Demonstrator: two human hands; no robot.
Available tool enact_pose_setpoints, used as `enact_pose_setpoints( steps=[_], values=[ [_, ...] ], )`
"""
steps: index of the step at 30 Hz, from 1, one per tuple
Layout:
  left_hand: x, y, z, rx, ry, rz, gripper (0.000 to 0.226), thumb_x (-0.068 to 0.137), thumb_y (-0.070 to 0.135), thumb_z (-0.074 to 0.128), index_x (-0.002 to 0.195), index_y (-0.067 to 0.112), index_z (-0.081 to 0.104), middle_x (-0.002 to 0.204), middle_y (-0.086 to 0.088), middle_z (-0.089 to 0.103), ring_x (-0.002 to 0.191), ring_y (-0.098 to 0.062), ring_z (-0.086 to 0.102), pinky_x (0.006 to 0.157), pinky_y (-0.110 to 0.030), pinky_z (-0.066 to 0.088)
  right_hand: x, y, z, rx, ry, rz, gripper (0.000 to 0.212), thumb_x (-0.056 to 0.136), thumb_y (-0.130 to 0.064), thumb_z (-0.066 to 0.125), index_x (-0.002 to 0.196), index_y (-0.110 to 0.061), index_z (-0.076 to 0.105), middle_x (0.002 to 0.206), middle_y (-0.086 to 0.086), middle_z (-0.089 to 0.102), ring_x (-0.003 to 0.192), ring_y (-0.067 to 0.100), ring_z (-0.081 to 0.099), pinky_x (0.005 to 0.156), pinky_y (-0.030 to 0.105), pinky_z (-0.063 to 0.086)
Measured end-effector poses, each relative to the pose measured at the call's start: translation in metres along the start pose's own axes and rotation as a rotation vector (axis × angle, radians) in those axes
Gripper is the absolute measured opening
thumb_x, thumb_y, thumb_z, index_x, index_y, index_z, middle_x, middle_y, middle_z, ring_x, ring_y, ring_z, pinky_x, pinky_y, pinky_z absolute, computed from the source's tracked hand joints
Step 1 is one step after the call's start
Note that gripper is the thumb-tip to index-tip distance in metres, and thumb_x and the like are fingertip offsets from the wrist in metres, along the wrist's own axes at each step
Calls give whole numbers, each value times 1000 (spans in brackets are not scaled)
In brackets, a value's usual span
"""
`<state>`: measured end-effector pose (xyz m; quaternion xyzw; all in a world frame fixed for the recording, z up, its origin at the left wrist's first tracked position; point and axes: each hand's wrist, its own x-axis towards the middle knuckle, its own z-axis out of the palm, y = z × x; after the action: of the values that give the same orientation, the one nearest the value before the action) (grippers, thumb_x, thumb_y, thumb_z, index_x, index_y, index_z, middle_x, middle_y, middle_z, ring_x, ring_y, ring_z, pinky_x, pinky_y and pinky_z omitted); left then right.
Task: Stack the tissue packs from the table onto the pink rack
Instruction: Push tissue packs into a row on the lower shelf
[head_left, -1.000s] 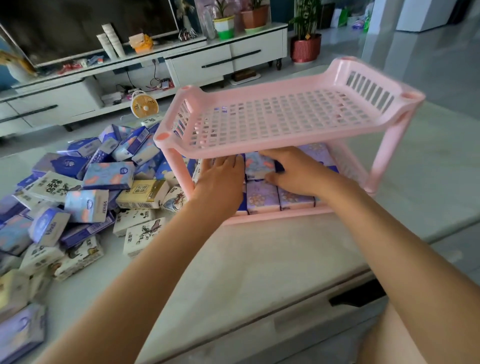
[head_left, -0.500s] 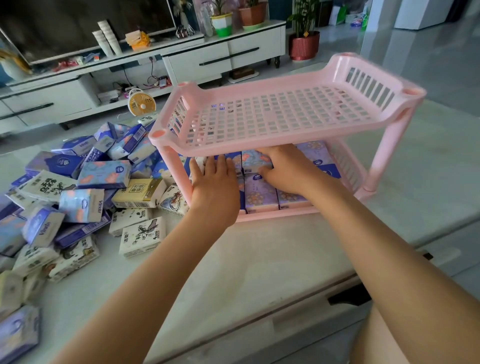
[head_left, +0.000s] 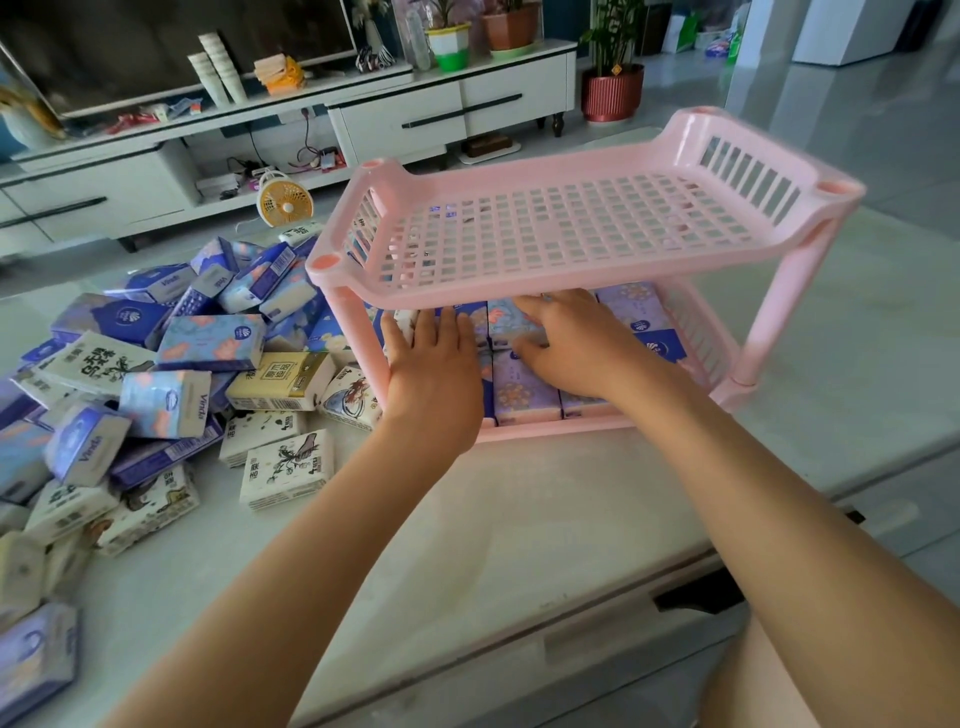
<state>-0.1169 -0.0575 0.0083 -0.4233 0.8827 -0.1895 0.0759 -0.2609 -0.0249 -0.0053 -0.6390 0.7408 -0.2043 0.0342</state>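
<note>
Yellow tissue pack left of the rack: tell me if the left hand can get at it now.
Probably yes. The yellow tissue pack lies uncovered just left of the pink rack; the left hand, flat on the lower-shelf packs, holds nothing.

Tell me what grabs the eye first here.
A two-tier pink rack stands right of centre on the table, top shelf bare; the left hand and right hand rest on tissue packs lining its lower shelf. To its left, a big loose heap of tissue packs covers the table.
</note>
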Motion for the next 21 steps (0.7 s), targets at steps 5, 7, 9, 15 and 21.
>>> enact_pose_setpoints(
  steps=[5,7,9,15,21],
  values=[
    [-19,4,3,-219,427,123,55,76,8,34,126,-6,51,126,-21,55,123,-35,48,106,-52,31,-8,-6,-9,128,58,24,54,91,-21,53,140,-11,33,135,15,43,123,30,42,100,37,35],
    [-40,6,9,-372,538,239,51,74,4,30,114,-2,61,119,-19,61,117,-35,54,102,-52,37,-16,-9,-14,176,177,26,34,91,-14,49,125,-8,47,117,17,55,107,31,52,88,36,43],
    [-68,0,15,-475,609,344,41,75,1,38,107,0,64,114,-16,64,112,-32,56,99,-48,41,-28,-14,-21,231,237,24,18,91,-9,47,104,-7,60,99,10,64,92,25,59,80,33,46],
    [-118,-57,60,-633,629,242,29,83,2,39,96,5,65,103,-10,66,100,-25,57,91,-38,43,-75,-54,-36,765,-399,8,22,89,-3,54,74,-16,63,70,-3,64,56,0,54,58,14,44],
    [-123,-88,47,-706,547,-43,27,84,13,39,96,8,63,103,-5,63,94,-22,54,83,-34,40,-84,-87,1,557,-426,-45,27,89,-8,56,77,-31,62,73,-12,64,64,-7,57,65,11,43]
  ],
)
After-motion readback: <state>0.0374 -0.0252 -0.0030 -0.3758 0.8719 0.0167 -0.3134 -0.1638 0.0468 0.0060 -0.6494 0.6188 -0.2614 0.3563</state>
